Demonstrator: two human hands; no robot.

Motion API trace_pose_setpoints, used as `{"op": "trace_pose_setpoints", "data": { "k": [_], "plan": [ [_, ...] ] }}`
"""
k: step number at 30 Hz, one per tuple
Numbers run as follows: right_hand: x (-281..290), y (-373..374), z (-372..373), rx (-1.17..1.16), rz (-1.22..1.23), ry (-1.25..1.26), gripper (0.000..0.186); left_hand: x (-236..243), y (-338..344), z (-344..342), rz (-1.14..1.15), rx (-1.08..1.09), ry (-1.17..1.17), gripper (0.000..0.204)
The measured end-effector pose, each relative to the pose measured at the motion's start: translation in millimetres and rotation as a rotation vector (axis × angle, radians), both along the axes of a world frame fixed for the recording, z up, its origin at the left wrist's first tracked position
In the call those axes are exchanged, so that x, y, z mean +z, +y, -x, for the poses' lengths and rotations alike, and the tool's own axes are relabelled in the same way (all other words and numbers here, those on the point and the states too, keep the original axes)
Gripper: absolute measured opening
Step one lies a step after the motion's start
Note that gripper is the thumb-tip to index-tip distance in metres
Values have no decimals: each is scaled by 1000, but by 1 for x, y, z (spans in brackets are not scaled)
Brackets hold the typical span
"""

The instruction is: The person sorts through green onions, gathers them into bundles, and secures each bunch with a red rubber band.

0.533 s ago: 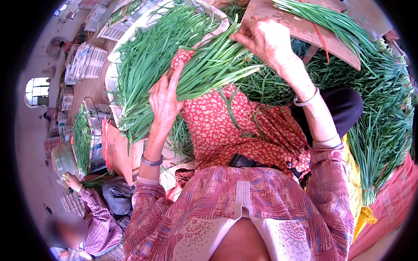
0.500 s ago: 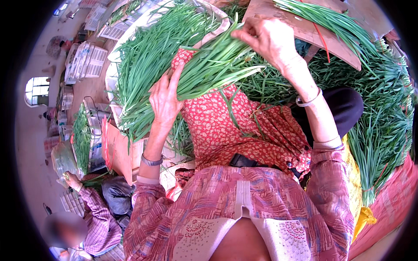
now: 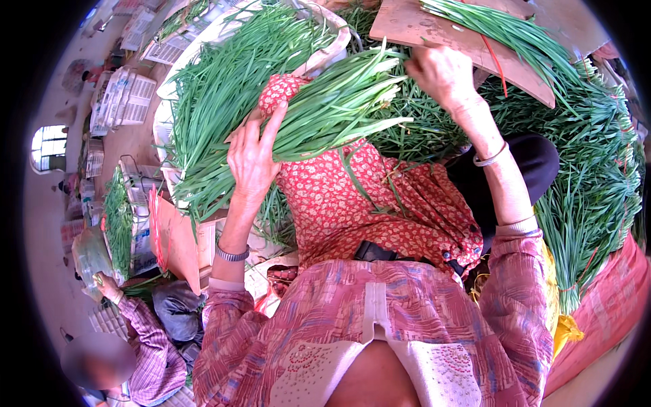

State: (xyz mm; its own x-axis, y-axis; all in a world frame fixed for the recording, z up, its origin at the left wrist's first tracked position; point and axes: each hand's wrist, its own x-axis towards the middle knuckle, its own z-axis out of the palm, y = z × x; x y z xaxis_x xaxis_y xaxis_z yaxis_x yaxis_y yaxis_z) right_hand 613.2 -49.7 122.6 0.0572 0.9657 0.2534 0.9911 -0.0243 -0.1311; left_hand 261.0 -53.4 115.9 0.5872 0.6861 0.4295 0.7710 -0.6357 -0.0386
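Observation:
A bunch of Chinese chives (image 3: 339, 112) lies across my raised knee, its pale stem ends pointing right. Around its leafy part my left hand (image 3: 254, 152) is closed, the thumb side hidden by the leaves. Just off the stem ends, my right hand (image 3: 441, 74) is curled with its fingers pressed together; whatever they pinch is hidden. Beneath the bunch, a red floral apron (image 3: 325, 197) covers my lap, with a few stray leaves on it. More loose chives (image 3: 230, 88) fill the large white-rimmed basket (image 3: 165, 112) on the left.
At upper right a wooden board (image 3: 434, 27) carries chives (image 3: 502, 30) beside a red tie. Piled bundles (image 3: 590, 176) stand along the right, above red sacking (image 3: 600, 305). At lower left a co-worker (image 3: 159, 359) sits near a cardboard box (image 3: 180, 234). White crates (image 3: 135, 98) line the far left.
My right hand has drawn away from the stems to the right and slightly down. The bunch now fans out more at its stem end. My left hand keeps its hold.

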Motion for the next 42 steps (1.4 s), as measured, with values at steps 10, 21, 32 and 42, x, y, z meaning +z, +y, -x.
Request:
{"op": "trace_pose_setpoints", "data": {
  "k": [10, 21, 32, 42],
  "plan": [
    [-7, -9, -69, 344, -132, 415, 48, -6, 7, 6, -67, -120, -67, 72],
    [-34, -19, -100, 296, 190, 445, 20, -4, 7, 8, -51, -139, -4, 82],
    [47, -6, -24, 283, 4, 165, 38, 0, 5, 5, -39, -149, 51, 105],
    [30, 20, 18, 199, 210, -116, 25, -1, 4, 3, -9, -140, -21, 95]
  ]
}}
